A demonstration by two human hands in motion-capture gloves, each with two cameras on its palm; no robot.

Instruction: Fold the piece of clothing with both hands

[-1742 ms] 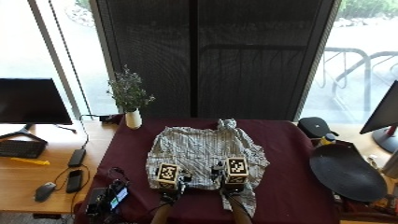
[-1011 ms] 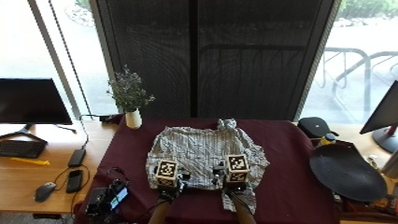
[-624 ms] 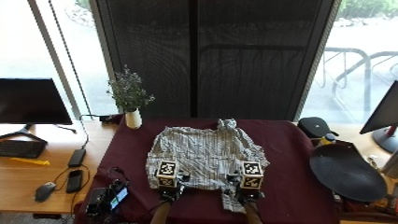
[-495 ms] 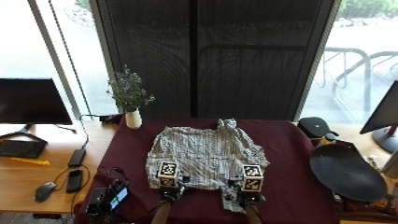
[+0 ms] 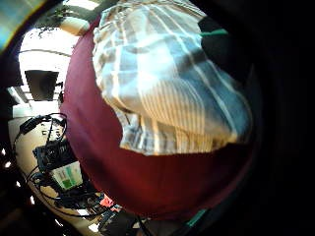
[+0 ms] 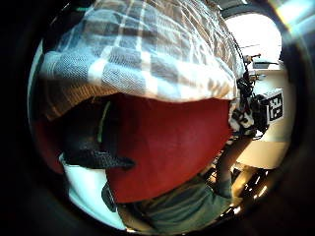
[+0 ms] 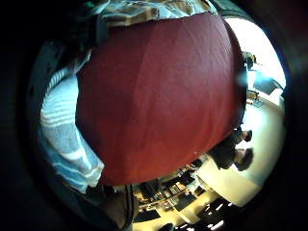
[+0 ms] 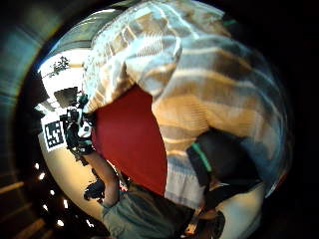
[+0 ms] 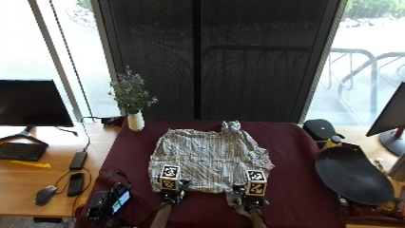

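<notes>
Outside view looks down from above and behind the person, facing the window at twelve o'clock. All four palm cameras sit close over the shirt (image 9: 208, 159) and maroon tablecloth (image 9: 297, 156), sharing both.

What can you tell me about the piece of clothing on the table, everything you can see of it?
The plaid shirt is light cloth with pale and grey-blue checks, spread crumpled and mostly flat on the dark red tablecloth, its collar end bunched at the far side. Its near hem lies by the person. The left hand grips that hem at one corner and the right hand grips it at the other; the palm views show gloved fingers curled round striped cloth. Nothing else touches it.
</notes>
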